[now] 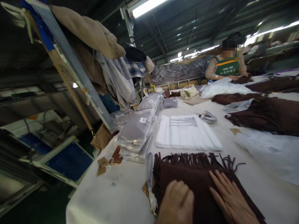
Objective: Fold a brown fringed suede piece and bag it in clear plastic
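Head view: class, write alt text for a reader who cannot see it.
Both hands, left hand and right hand, press flat on a folded brown fringed scarf on a white table. Beyond lie folded white cloth and bagged goods.

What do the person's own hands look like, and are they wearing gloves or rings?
Both are bare: no gloves show on the left hand or the right hand. No rings, watch or bracelet can be seen. The right hand's fingers look long, with short plain nails. No sleeves show, because the picture's bottom edge cuts off both hands near the wrist.
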The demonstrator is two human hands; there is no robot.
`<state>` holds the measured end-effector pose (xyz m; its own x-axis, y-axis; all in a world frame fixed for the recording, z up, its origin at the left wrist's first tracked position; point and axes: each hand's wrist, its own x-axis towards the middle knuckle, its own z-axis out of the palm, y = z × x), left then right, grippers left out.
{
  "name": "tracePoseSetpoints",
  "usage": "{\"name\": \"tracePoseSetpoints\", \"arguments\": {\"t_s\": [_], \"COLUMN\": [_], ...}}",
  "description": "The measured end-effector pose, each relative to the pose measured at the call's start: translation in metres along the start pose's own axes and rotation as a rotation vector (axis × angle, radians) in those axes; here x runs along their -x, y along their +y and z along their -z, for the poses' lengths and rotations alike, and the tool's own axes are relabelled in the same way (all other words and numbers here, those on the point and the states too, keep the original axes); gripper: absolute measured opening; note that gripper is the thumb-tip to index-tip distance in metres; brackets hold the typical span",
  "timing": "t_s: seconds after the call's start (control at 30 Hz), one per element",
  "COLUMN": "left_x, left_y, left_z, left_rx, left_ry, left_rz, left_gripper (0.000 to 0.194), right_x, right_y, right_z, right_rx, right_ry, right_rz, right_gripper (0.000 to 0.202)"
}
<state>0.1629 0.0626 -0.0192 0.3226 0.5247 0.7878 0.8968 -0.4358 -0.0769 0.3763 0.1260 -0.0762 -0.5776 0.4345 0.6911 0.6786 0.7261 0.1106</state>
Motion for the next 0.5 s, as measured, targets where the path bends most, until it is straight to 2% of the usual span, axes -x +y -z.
{"name": "tracePoseSetpoints", "arguments": {"t_s": [0.1, 0.17, 0.23, 0.27, 0.3, 0.33, 0.43, 0.5], "left_x": [-0.003, 0.01, 0.029, 0.038, 0.046, 0.051, 0.051, 0.04], "left_y": [-0.056, -0.076, -0.083, -0.084, -0.084, -0.085, -0.089, -0.094], "left_z": [0.044, 0.066, 0.082, 0.088, 0.09, 0.089, 0.071, 0.054], "left_rx": [-0.158, -0.268, -0.424, -0.5, -0.552, -0.563, -0.365, -0.231], "left_ry": [-0.329, -0.539, -0.654, -0.649, -0.597, -0.498, -0.184, -0.14], "left_rz": [0.21, 0.369, 0.535, 0.584, 0.587, 0.528, 0.096, -0.099], "left_gripper": [0.03, 0.026, 0.024, 0.024, 0.026, 0.029, 0.037, 0.035], "right_x": [0.002, 0.006, 0.008, 0.009, 0.008, 0.006, -0.003, -0.01], "right_y": [-0.001, -0.001, 0.0, 0.001, 0.002, 0.002, 0.004, 0.006], "right_z": [-0.002, -0.007, -0.009, -0.009, -0.007, -0.005, 0.006, 0.011], "right_rx": [-0.008, -0.03, -0.047, -0.043, -0.027, 0.002, 0.126, 0.201], "right_ry": [-0.002, -0.004, -0.027, -0.039, -0.049, -0.052, -0.049, -0.027], "right_rz": [-0.028, -0.058, -0.084, -0.091, -0.083, -0.058, 0.073, 0.128], "right_gripper": [0.039, 0.04, 0.041, 0.041, 0.041, 0.041, 0.036, 0.033]}}
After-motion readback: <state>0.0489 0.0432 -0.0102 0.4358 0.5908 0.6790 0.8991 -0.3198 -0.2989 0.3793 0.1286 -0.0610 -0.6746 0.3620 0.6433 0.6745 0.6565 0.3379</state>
